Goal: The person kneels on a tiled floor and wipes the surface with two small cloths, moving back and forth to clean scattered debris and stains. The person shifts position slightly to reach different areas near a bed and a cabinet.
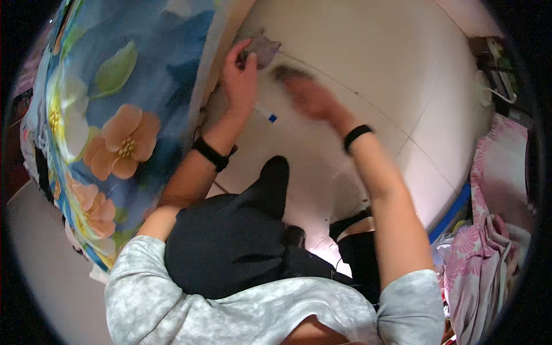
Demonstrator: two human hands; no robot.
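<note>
My left hand (240, 79), beside the bed's edge, has its thumb and fingers around a small grey-purple object (266, 51) with pointed corners. What that object is, I cannot make out. My right hand (312, 97) is low over the tiled floor and blurred by motion. At its fingertips is a dark object (291, 71), too smeared to name. Between and below the hands, a small white strip with a blue end (272, 118) lies on the floor.
A bed with a blue floral sheet (172, 108) stands along the left. Pale floor tiles (379, 51) stretch ahead and right. My bent knee in black cloth (276, 181) juts forward. Pink patterned fabric (465, 267) hangs at the right, near a blue curved edge (450, 215).
</note>
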